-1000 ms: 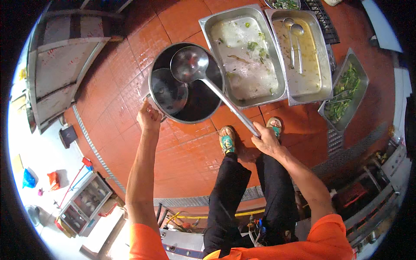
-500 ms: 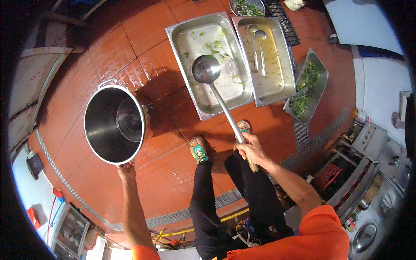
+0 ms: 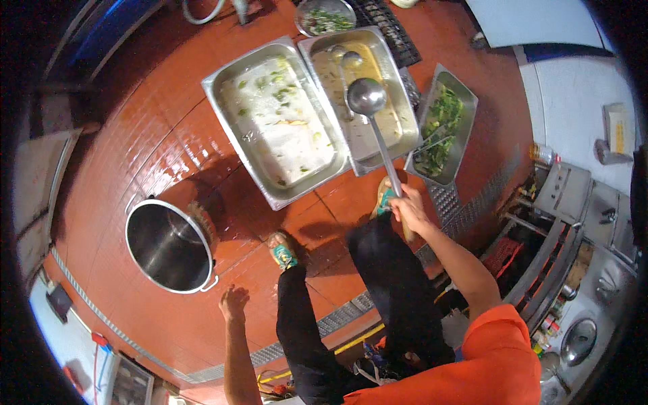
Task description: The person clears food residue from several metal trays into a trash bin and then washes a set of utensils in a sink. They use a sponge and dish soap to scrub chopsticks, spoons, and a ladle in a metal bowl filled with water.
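Note:
My right hand grips the handle of a long steel ladle. Its round bowl hangs over the middle steel pan, which has brownish liquid and smaller ladles in it. Left of that pan sits a larger steel pan of cloudy liquid with scattered green leaf bits. A deep metal pot with loop handles stands on the floor at the left. Just right of the pot, my left hand is empty and apart from it, fingers partly spread.
A narrower pan of leafy greens lies at the right. A round bowl of chopped greens and a black grate are at the far side. A stove counter runs along the right. The red tiled floor looks wet.
My left hand has let go of the pot, which now stands farther down in view. The ladle's bowl has moved right, from over the large left pan to over the middle one.

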`<move>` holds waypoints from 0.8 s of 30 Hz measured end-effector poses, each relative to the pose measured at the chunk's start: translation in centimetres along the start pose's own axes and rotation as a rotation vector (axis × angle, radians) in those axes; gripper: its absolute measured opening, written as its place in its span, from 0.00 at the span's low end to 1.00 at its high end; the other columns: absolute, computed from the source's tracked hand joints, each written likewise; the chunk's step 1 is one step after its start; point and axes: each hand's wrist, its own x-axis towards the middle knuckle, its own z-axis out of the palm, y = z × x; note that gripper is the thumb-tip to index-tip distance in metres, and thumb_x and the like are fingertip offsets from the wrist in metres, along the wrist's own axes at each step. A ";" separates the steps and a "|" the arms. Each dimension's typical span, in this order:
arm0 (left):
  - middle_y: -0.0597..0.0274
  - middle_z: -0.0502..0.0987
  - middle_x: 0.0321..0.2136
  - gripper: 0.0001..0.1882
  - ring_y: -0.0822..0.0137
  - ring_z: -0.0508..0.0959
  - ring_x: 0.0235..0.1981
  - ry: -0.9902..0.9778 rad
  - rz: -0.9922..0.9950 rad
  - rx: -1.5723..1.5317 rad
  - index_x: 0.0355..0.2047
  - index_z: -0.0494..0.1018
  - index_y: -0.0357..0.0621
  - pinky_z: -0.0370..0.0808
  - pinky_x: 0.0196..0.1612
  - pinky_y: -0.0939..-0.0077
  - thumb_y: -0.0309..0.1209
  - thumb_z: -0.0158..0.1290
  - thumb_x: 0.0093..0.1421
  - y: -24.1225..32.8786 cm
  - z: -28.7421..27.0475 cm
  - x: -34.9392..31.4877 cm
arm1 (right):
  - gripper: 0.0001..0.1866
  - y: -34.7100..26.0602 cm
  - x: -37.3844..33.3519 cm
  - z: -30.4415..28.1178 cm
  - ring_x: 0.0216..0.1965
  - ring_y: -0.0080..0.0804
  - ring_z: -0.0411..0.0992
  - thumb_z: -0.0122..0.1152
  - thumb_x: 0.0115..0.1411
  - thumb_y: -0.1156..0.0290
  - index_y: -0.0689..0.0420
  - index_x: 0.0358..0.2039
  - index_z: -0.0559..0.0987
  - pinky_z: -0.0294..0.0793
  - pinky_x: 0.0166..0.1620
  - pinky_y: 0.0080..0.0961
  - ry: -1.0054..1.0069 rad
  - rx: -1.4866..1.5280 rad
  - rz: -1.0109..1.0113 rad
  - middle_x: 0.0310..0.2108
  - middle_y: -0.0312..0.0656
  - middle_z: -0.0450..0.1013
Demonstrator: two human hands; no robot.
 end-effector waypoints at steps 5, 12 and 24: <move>0.51 0.74 0.21 0.11 0.61 0.76 0.21 0.050 0.149 0.335 0.34 0.69 0.31 0.73 0.22 0.74 0.27 0.47 0.54 -3.3 8.7 -2.1 | 0.08 4.5 11.0 -5.7 0.12 0.32 0.64 0.53 0.50 0.76 0.64 0.31 0.68 0.65 0.15 0.28 0.264 -0.522 -0.101 0.15 0.44 0.64; 0.59 0.72 0.20 0.07 0.67 0.71 0.18 0.048 0.331 0.431 0.32 0.72 0.32 0.71 0.23 0.74 0.24 0.47 0.56 -7.4 27.6 -2.9 | 0.14 6.1 20.7 -12.5 0.21 0.48 0.72 0.53 0.48 0.74 0.64 0.37 0.69 0.74 0.27 0.36 0.267 -0.758 -0.269 0.23 0.55 0.70; 0.60 0.74 0.14 0.14 0.72 0.72 0.16 -0.090 0.773 1.060 0.25 0.73 0.36 0.68 0.24 0.74 0.36 0.48 0.55 -10.3 52.3 0.7 | 0.31 7.7 24.2 -16.2 0.37 0.49 0.70 0.59 0.43 0.76 0.64 0.50 0.63 0.71 0.37 0.39 0.248 -0.897 -0.332 0.40 0.54 0.67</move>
